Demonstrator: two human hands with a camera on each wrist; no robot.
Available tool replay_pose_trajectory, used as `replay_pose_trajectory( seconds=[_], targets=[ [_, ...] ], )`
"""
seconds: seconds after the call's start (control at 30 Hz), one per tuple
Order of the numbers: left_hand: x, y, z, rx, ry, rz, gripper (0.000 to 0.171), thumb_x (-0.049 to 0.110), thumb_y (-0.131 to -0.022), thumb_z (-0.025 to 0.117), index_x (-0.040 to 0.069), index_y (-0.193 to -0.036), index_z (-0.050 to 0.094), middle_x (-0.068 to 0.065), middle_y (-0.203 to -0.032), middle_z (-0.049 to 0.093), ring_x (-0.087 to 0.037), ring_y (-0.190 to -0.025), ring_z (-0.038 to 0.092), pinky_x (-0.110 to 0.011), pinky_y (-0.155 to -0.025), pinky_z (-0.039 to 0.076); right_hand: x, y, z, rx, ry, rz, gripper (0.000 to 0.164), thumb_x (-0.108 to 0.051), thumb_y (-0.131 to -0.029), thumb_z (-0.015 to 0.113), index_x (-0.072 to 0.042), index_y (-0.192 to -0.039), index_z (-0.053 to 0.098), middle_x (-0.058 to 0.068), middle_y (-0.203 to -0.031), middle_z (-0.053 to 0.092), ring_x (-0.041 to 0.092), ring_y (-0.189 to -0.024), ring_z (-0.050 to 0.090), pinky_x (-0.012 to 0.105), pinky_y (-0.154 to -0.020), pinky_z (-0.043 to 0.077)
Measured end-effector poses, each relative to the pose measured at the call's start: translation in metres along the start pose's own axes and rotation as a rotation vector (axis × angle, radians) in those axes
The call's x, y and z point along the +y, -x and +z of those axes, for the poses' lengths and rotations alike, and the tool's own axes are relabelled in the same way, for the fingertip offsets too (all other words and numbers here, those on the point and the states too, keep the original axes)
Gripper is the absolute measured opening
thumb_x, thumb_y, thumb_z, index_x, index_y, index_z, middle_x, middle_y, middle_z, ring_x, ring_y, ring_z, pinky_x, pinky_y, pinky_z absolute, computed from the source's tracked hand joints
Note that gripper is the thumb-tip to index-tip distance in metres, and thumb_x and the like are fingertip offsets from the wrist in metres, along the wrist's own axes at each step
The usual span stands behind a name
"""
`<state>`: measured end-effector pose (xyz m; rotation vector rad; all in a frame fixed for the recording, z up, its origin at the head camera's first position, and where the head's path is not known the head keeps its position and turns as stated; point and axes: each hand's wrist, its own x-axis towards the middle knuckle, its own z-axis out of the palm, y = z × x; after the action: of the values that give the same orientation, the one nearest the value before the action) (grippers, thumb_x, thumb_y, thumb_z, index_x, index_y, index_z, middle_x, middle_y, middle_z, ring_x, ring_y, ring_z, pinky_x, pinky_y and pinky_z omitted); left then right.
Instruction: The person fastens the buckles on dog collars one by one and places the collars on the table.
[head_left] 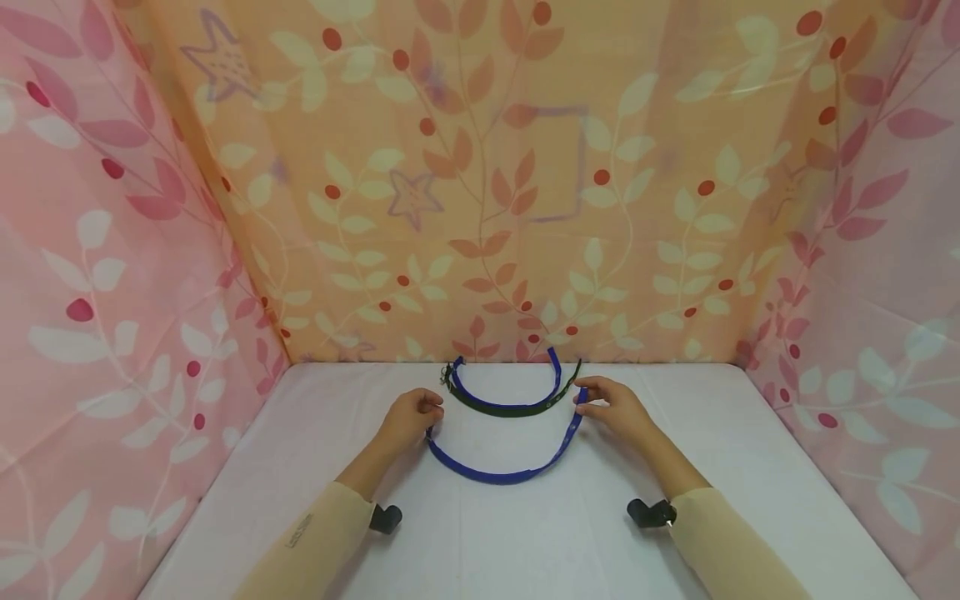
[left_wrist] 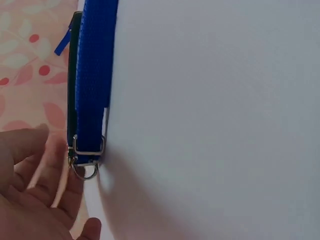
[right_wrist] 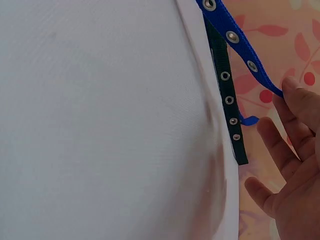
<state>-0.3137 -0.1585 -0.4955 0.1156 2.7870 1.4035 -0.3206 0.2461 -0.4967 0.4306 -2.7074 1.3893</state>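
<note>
A blue pet collar (head_left: 498, 478) curves in a U across the white table, nearest the person. My right hand (head_left: 615, 408) pinches its free end between thumb and index finger; metal eyelets line this end (right_wrist: 232, 37) in the right wrist view. At the opposite end, my left hand (head_left: 408, 417) has its loosely bent fingers beside the metal buckle (left_wrist: 89, 151) and D-ring (left_wrist: 90, 175), fingertips right at them. Behind lies a dark green collar (head_left: 510, 412) with eyelets of its own. A second blue collar (head_left: 556, 360) curves just beyond the green one.
The white table (head_left: 300, 450) ends at an orange leaf-patterned cloth (head_left: 480, 208) at the back. Pink patterned cloths stand at the left (head_left: 112, 275) and right (head_left: 862, 275). A small black device (head_left: 386, 519) sits at each wrist.
</note>
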Motion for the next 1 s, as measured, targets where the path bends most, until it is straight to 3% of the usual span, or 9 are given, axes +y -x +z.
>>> replay_pose_trajectory(
  seconds=[0.1, 0.2, 0.37, 0.47, 0.73, 0.83, 0.9, 1.0],
  targets=[
    [-0.002, 0.005, -0.001, 0.011, -0.167, -0.032, 0.028, 0.019, -0.089, 0.078, 0.009, -0.115, 0.072, -0.004, -0.104, 0.074, -0.023, -0.1, 0.067, -0.055, -0.094, 0.04, 0.0, 0.004, -0.003, -0.002, 0.007, 0.011, 0.046, -0.013, -0.091, 0.078, -0.006, -0.135, 0.063, 0.002, -0.103, 0.076, 0.037, -0.121, 0.062, 0.063, -0.111, 0.037],
    [-0.009, 0.008, 0.001, 0.03, -0.316, -0.052, 0.035, 0.031, -0.083, 0.083, 0.012, -0.111, 0.075, -0.002, -0.101, 0.074, -0.027, -0.101, 0.065, -0.055, -0.087, 0.034, 0.003, 0.009, -0.003, 0.004, 0.005, 0.007, 0.045, -0.013, -0.091, 0.079, -0.007, -0.132, 0.064, 0.002, -0.103, 0.076, 0.036, -0.12, 0.063, 0.061, -0.11, 0.038],
    [-0.011, 0.011, 0.004, 0.071, -0.367, -0.075, 0.019, 0.033, -0.081, 0.083, 0.016, -0.089, 0.079, 0.004, -0.086, 0.073, -0.026, -0.093, 0.063, -0.055, -0.087, 0.032, 0.007, 0.015, -0.004, 0.026, 0.003, -0.001, 0.046, -0.014, -0.089, 0.08, -0.006, -0.131, 0.065, 0.002, -0.102, 0.076, 0.037, -0.121, 0.062, 0.064, -0.11, 0.036],
    [-0.01, 0.011, 0.005, 0.104, -0.353, -0.082, 0.012, 0.028, -0.082, 0.081, 0.017, -0.085, 0.077, 0.005, -0.082, 0.072, -0.025, -0.09, 0.063, -0.057, -0.088, 0.031, 0.008, 0.018, -0.004, 0.033, 0.005, 0.001, 0.048, -0.017, -0.089, 0.081, -0.005, -0.132, 0.065, 0.002, -0.103, 0.076, 0.038, -0.124, 0.061, 0.066, -0.112, 0.034],
    [-0.009, 0.019, 0.004, 0.162, -0.152, -0.053, 0.014, 0.024, -0.09, 0.074, 0.014, -0.1, 0.074, -0.001, -0.096, 0.076, -0.025, -0.095, 0.068, -0.056, -0.088, 0.032, 0.004, 0.026, -0.001, 0.046, -0.062, -0.016, 0.047, -0.016, -0.089, 0.081, -0.005, -0.132, 0.065, 0.005, -0.103, 0.076, 0.04, -0.125, 0.061, 0.064, -0.112, 0.036],
    [-0.004, 0.025, -0.001, 0.156, -0.07, -0.023, 0.016, 0.023, -0.091, 0.075, 0.013, -0.103, 0.074, -0.002, -0.099, 0.076, -0.023, -0.097, 0.068, -0.053, -0.091, 0.039, 0.0, 0.029, 0.0, 0.061, -0.079, -0.018, 0.047, -0.014, -0.089, 0.08, -0.006, -0.133, 0.065, 0.006, -0.103, 0.077, 0.04, -0.124, 0.062, 0.062, -0.111, 0.039],
    [-0.001, 0.03, -0.006, 0.136, 0.012, -0.003, 0.017, 0.02, -0.091, 0.076, 0.01, -0.105, 0.073, -0.003, -0.099, 0.076, -0.022, -0.096, 0.068, -0.046, -0.091, 0.047, -0.004, 0.032, 0.0, 0.068, -0.089, -0.012, 0.047, -0.016, -0.09, 0.08, -0.005, -0.133, 0.064, 0.006, -0.104, 0.077, 0.038, -0.122, 0.063, 0.055, -0.109, 0.045],
    [0.003, 0.036, -0.012, 0.095, 0.154, 0.014, 0.019, 0.014, -0.092, 0.077, 0.007, -0.108, 0.072, -0.006, -0.101, 0.075, -0.021, -0.097, 0.069, -0.035, -0.082, 0.056, -0.012, 0.038, 0.0, 0.081, -0.13, 0.009, 0.047, -0.019, -0.09, 0.081, -0.007, -0.132, 0.065, 0.006, -0.107, 0.077, 0.035, -0.121, 0.066, 0.034, -0.099, 0.055]
  ],
)
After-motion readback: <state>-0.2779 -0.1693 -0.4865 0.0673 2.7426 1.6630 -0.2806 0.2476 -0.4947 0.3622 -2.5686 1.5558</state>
